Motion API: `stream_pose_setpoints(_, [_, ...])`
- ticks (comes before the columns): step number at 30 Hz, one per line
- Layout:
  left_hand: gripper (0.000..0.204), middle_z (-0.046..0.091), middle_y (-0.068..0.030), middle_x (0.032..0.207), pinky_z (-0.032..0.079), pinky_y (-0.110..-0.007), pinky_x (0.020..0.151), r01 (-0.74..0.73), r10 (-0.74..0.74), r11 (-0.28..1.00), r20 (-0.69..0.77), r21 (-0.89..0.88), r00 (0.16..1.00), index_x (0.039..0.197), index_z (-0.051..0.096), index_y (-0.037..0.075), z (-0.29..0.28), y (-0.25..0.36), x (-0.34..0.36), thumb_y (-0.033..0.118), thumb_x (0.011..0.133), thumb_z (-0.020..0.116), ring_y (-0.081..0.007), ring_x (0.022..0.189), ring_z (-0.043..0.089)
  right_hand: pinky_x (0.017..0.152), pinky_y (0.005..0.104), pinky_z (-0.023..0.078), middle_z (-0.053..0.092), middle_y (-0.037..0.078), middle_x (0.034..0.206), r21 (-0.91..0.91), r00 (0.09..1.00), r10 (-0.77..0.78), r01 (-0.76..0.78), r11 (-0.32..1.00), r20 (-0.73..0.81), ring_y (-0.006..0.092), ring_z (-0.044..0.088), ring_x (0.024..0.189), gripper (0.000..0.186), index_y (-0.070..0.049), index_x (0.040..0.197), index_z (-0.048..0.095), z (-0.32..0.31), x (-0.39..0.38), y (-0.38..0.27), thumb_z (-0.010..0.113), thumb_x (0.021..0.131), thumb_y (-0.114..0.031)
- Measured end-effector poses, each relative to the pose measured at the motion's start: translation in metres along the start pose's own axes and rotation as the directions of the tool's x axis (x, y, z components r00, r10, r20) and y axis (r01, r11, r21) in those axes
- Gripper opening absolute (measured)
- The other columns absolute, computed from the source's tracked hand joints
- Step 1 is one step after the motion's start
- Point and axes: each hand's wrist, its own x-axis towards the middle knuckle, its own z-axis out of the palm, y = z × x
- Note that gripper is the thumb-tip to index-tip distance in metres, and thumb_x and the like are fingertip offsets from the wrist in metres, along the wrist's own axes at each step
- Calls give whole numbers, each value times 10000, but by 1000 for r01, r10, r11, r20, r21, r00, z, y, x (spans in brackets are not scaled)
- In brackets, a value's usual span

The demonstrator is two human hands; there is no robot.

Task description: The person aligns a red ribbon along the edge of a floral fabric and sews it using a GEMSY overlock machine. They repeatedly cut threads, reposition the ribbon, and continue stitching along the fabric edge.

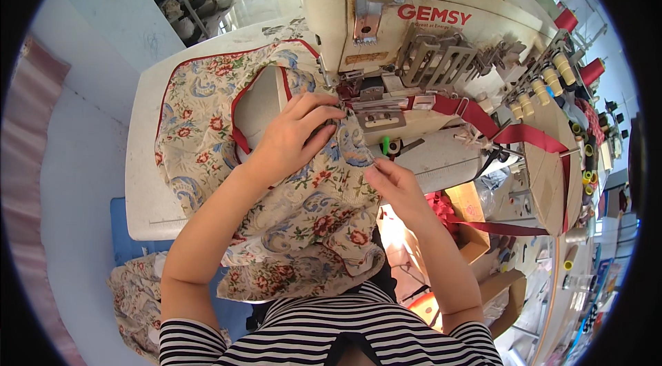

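Note:
A floral fabric piece [324, 207], cream with red roses and blue scrolls, lies across the machine table and drapes down to my lap. Red binding edges its outer curve and part of an oval opening in it. My left hand [296, 133] rests on the fabric close to the needle area of the sewing machine [365, 49], its fingers and thumb closing on a fold. Further right, my right hand [398, 190] pinches the raw edge between thumb and fingers. Red binding tape [476, 116] runs from the right into the machine's folder beside the presser foot, where fabric partly hides the stitching point.
The white table [148, 211] extends left to a pale wall. More floral fabric [134, 297] lies on a blue surface at lower left. At right stand thread cones [564, 68], a cardboard disc [548, 190] carrying the tape, and a cardboard box [469, 211] with red material.

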Motion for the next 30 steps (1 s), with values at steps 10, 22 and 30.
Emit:
stream_pose_setpoints(10, [219, 540, -86, 1107, 442, -362, 844, -51, 54, 996, 39, -73, 998, 1017, 582, 70, -5, -11, 2, 26, 803, 600, -288, 1020, 521, 776, 247, 457, 616, 23, 968, 210, 996, -34, 18, 978, 77, 76, 548, 869, 302, 12, 1128, 555, 16, -11, 10, 504, 956, -231])
stream_pose_setpoints(22, [271, 633, -153, 853, 469, -312, 727, 784, -781, 620, 68, -43, 621, 916, 625, -1, -32, 33, -59, 266, 876, 603, -243, 803, 604, 752, 320, 449, 608, 120, 941, -493, 982, -184, 142, 858, -37, 154, 563, 858, 341, 22, 1172, 464, 14, -18, 47, 507, 940, -225])
stream_pose_setpoints(30, [226, 523, 15, 693, 379, -225, 604, 726, -762, 542, 115, -423, 637, 914, 587, 2, -40, 10, -74, 222, 938, 538, -62, 695, 442, 835, 294, 449, 600, 47, 1103, 532, 981, 30, -130, 837, 191, 118, 550, 986, 328, 11, 1188, 513, 9, -27, 42, 540, 918, -174])
